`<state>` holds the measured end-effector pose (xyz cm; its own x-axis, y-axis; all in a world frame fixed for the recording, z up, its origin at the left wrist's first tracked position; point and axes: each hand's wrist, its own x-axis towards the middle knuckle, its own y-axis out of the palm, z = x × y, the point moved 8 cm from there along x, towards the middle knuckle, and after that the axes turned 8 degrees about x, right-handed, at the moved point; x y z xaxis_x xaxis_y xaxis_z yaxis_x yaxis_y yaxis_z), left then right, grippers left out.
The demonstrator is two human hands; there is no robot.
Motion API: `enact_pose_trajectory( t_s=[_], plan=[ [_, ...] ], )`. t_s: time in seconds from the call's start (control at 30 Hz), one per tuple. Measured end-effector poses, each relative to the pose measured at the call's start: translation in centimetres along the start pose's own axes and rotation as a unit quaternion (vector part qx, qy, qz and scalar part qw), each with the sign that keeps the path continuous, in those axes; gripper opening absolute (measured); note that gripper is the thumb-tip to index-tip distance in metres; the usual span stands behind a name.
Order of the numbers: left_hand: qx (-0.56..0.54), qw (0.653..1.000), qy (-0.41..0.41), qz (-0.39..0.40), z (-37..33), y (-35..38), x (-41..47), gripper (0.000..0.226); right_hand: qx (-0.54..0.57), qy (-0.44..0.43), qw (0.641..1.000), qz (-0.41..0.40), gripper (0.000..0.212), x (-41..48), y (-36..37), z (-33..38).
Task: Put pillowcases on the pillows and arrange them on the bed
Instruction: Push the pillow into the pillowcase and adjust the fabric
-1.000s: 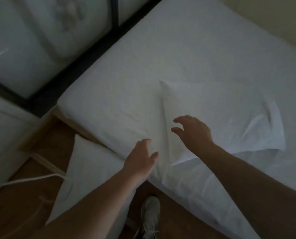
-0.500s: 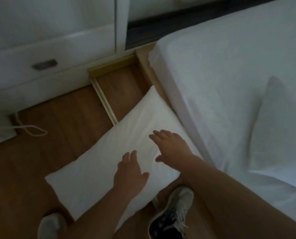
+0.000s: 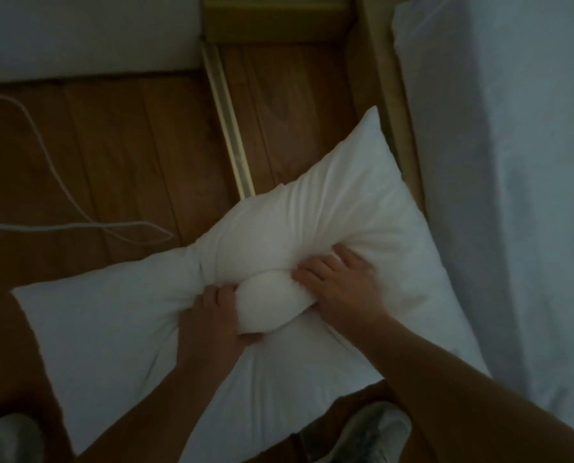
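Both hands dig into a bare pillow (image 3: 312,228) on the wooden floor (image 3: 112,145): left hand (image 3: 212,324) and right hand (image 3: 342,289) fingers curled, bunching a soft roll between them. Light and yielding, it likely lifts from this middle; beyond the fingers, the bed (image 3: 512,162).

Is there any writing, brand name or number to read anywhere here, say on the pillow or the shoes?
None can be read.
The pillow is plain white.
The shoe is dim and blurred; any mark on it cannot be told.
The bed sheet and the floor show no text.
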<state>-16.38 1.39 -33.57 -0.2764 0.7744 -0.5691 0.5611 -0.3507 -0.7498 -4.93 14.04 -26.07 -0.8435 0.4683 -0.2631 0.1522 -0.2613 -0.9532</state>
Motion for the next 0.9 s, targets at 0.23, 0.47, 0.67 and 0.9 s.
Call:
enact_pose_trajectory(
  t_s=[0.23,0.47,0.67,0.9],
  plan=[
    [-0.114,0.993,0.028,-0.012,-0.7,-4.1,-2.3,0.052,0.121,0.111,0.986,0.018,0.033,-0.4,-4.6,0.6],
    [-0.121,0.990,0.066,-0.028,-7.5,-14.1,-8.3,0.039,0.160,0.137,0.976,0.050,0.036,-4.5,-17.8,-0.1],
    [-0.068,0.985,0.136,-0.086,-17.7,-25.6,-13.4,0.045,0.150,0.125,0.981,-0.006,0.034,-9.4,-33.2,-3.8],
    [-0.047,0.981,0.141,-0.127,-30.2,-35.4,-14.3,0.055,0.100,0.102,0.988,-0.063,0.034,-12.5,-46.8,-11.5]
  ],
)
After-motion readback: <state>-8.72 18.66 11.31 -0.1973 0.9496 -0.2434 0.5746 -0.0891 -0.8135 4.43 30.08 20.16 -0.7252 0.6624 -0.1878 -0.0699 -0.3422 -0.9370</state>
